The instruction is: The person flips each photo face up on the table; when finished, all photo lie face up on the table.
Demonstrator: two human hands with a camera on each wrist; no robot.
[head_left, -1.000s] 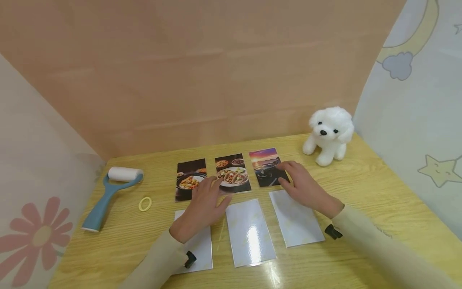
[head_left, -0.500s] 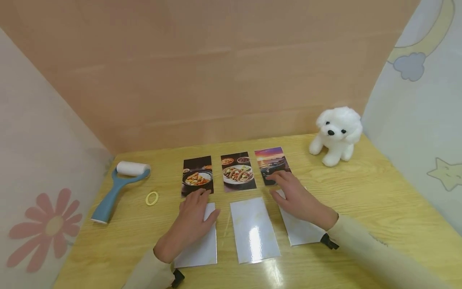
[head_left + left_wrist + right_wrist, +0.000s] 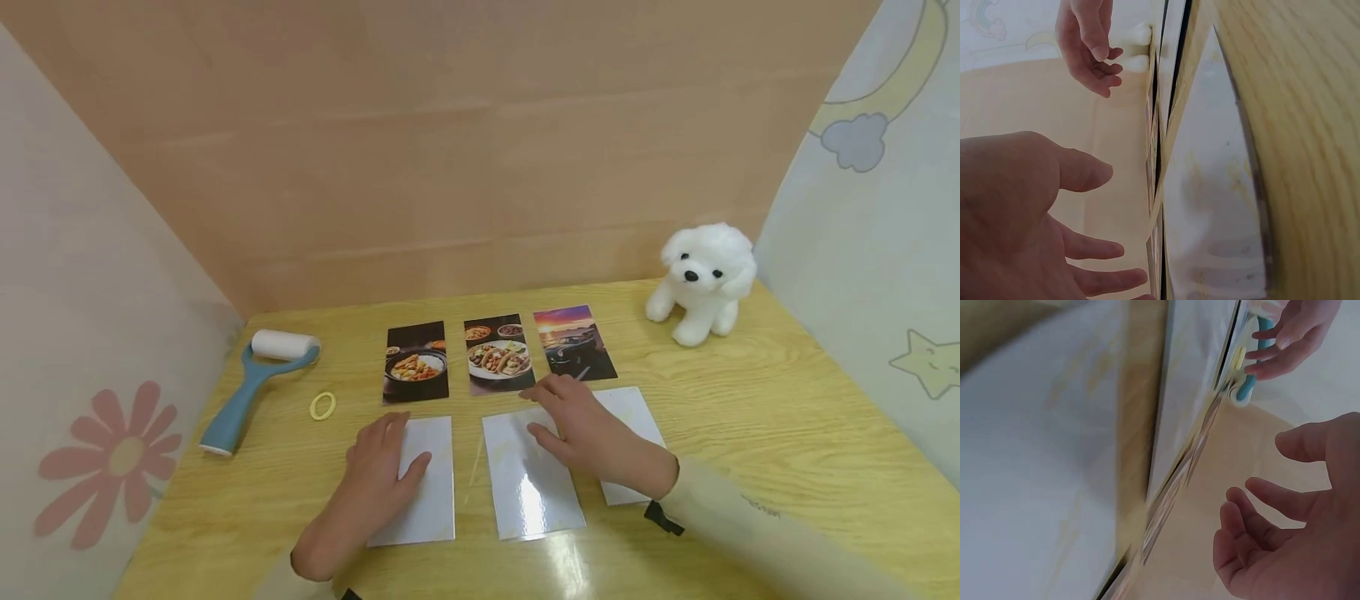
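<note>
My left hand [image 3: 375, 475] hovers above the left white card [image 3: 431, 483], fingers loosely spread and holding nothing; the left wrist view shows a gap between fingers and card. Over the upper right of the middle white card [image 3: 521, 467] is my right hand [image 3: 592, 433], fingers relaxed, with nothing in them. It partly covers the right white card [image 3: 633, 412]. Behind these lie three picture cards: a rice dish card [image 3: 416, 362], a taco card [image 3: 498, 354] and a car-at-sunset card [image 3: 573, 342].
A blue-handled lint roller [image 3: 258, 379] lies at the table's left, beside a small yellow ring [image 3: 323, 406]. A white plush dog [image 3: 701, 283] sits at the back right. A tan backdrop [image 3: 480, 167] stands behind the wooden table [image 3: 765, 400].
Both hands have drawn back from the picture cards toward the front. The right hand has also shifted left, from the right white card toward the middle one. The cards stay in place.
</note>
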